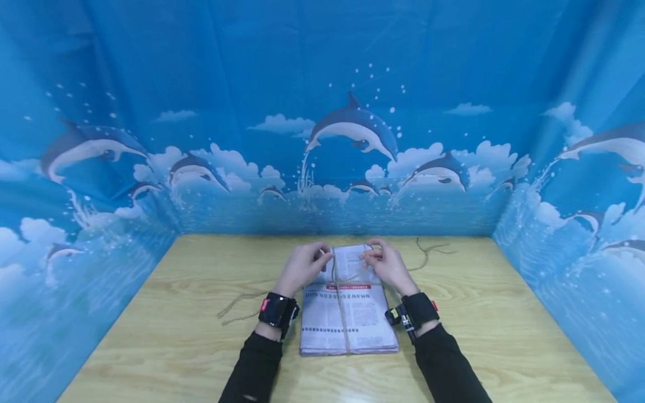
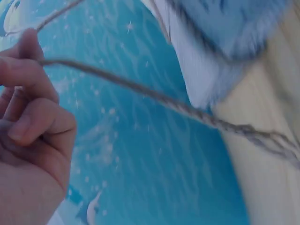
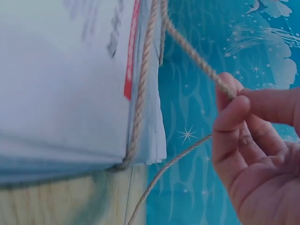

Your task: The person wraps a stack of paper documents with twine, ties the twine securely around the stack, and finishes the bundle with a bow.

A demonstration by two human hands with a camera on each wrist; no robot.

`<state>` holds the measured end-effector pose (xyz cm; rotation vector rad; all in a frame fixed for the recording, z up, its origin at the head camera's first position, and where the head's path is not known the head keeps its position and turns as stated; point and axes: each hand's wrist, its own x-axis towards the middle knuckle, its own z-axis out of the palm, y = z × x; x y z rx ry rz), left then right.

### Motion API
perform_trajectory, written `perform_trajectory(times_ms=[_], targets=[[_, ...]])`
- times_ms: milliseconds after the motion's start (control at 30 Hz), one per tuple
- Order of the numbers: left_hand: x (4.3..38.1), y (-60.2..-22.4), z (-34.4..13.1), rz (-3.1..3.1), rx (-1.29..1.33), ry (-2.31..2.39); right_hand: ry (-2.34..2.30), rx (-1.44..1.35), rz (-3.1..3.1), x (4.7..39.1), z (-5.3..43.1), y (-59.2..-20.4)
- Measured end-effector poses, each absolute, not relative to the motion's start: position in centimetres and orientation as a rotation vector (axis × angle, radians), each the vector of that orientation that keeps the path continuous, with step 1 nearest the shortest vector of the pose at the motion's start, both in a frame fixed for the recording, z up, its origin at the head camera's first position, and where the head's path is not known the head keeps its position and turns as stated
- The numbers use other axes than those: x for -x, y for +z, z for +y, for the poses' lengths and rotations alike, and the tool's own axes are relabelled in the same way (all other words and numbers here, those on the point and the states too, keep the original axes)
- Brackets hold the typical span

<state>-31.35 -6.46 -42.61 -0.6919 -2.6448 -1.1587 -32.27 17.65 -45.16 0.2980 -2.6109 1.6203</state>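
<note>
A stack of folded newspapers (image 1: 322,316) lies on the table, with twine (image 1: 343,319) crossing over its top both lengthwise and across. My left hand (image 1: 304,264), above the stack's far left part, pinches one end of the twine (image 2: 140,89) between thumb and fingers. Over the far right part, my right hand (image 1: 387,264) pinches the other end of the twine (image 3: 194,52) with thumb and forefinger. In the right wrist view, that length runs from the bound edge up to the fingertips. Whether a knot sits at the crossing is too small to tell.
Loose twine ends (image 1: 237,305) trail on the wooden table (image 1: 176,336) left of the stack, and more twine (image 1: 427,252) lies at the far right. A blue dolphin-print curtain (image 1: 242,212) encloses the back and both sides.
</note>
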Motion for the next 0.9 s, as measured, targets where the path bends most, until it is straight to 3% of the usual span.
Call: perform_trajectory(times_ms=[233,400,900], targets=[[31.6,-42.5,-5.4,-2.660,0.714,-1.406,1.662,-0.296,-2.583,32.5,17.3,-45.1],[31.8,-42.6,-6.0,-2.660,0.798,-1.339,1.655,-0.436,-2.571,32.4,16.7,-44.3],[31.9,-42.5,-6.4,-2.710,0.889,-1.242,1.867,-0.718,-2.399,33.7,14.7,-36.4]])
